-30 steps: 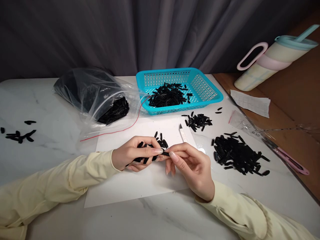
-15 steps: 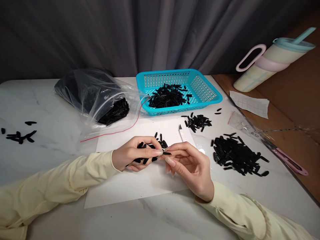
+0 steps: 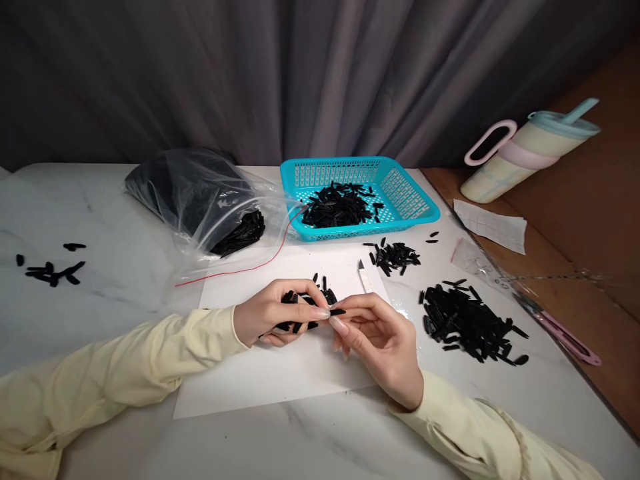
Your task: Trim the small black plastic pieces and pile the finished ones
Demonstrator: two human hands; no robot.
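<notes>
At the white marble surface (image 3: 115, 267), we see the left hand (image 3: 273, 313) cupping a bunch of small black plastic strips (image 3: 300, 312) over a white paper sheet (image 3: 270, 373), its fingers (image 3: 313, 311) curled around them. The right hand (image 3: 383, 340) meets it, thumb and forefinger pinching one short black strip (image 3: 338, 311) at the bunch's right end. A white craft knife (image 3: 365, 277) lies just beyond. To the right sits a loose heap of black strips (image 3: 467, 320); farther off, a turquoise plastic basket (image 3: 415, 207) holds more, beside a clear plastic bag (image 3: 200, 193).
</notes>
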